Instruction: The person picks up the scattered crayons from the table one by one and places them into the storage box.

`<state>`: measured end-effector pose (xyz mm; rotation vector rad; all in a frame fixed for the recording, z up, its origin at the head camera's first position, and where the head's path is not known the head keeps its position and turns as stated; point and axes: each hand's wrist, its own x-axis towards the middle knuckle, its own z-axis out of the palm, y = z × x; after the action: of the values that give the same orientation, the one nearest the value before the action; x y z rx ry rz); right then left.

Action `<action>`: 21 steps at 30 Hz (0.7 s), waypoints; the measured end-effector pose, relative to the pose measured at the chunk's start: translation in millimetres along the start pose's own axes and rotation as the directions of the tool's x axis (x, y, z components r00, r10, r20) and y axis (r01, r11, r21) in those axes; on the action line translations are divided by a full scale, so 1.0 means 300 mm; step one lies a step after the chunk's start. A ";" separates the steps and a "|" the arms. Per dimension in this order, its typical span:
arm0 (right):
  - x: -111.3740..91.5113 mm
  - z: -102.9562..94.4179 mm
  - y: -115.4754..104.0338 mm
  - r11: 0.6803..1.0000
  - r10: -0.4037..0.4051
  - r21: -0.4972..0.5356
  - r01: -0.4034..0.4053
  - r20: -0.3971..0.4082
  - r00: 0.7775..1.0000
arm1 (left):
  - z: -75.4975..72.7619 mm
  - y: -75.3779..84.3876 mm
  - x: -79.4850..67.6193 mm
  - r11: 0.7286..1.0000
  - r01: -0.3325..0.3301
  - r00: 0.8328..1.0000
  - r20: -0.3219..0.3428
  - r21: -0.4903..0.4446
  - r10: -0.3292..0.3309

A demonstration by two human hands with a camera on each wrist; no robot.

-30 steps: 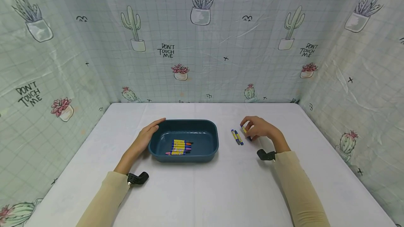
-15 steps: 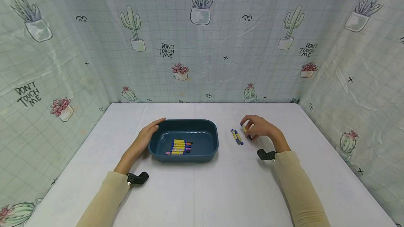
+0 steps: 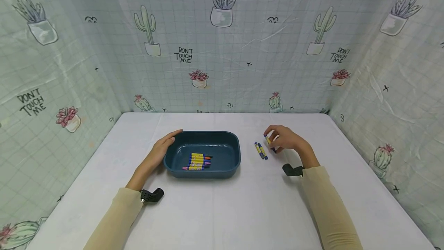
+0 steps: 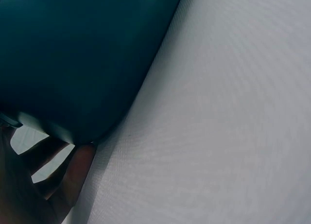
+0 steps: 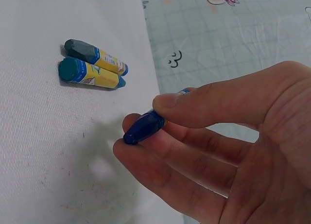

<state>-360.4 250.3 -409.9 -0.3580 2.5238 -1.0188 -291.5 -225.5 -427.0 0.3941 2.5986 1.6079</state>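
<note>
My right hand (image 3: 286, 139) pinches a dark blue crayon (image 5: 145, 128) with a yellow wrapper between thumb and fingers. It holds the crayon tilted, close over the white table at the right. Just left of that hand lie two more crayons side by side, a dark grey-green one (image 5: 82, 50) and a teal one (image 5: 72, 70). My left hand (image 3: 157, 153) rests against the left end of a dark blue-green plastic bin (image 3: 225, 171), its fingertips touching the outer wall in the left wrist view. Inside the bin several yellow-wrapped crayons (image 3: 197, 161) lie in a row.
The bin stands left of the middle of a white-covered table (image 3: 222, 211). A printed cloth (image 3: 229, 57) with cacti and pot plants hangs behind the table and along both sides. Each wrist carries a black camera mount (image 3: 293, 170).
The dark blue crayon in my right hand has risen slightly and shifted a little within the fingers. The left hand, the bin and the two loose crayons stay in place.
</note>
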 end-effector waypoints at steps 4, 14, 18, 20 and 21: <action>-0.003 0.001 -0.009 1.000 -0.010 -0.002 0.010 -0.008 1.000 | -0.001 -0.004 0.002 1.000 -0.005 1.000 -0.001 -0.004 0.005; -0.011 -0.005 -0.028 0.999 -0.043 -0.023 0.042 -0.028 0.999 | 0.000 -0.004 0.004 1.000 0.022 1.000 -0.007 -0.008 -0.023; -0.006 -0.004 -0.028 0.999 -0.042 -0.031 0.041 -0.027 0.999 | 0.004 -0.048 0.022 1.000 0.026 1.000 -0.012 -0.015 -0.026; -0.005 -0.003 -0.031 0.999 -0.043 -0.032 0.042 -0.029 0.999 | 0.005 -0.081 0.033 1.000 0.018 1.000 -0.018 -0.012 -0.018; -0.005 -0.002 -0.033 0.998 -0.046 -0.033 0.045 -0.030 0.999 | 0.006 -0.097 0.039 1.000 0.013 1.000 -0.022 -0.007 -0.013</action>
<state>-358.4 244.2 -402.1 -0.4134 2.5726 -1.0090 -307.8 -233.3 -452.7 0.3598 2.6053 1.6260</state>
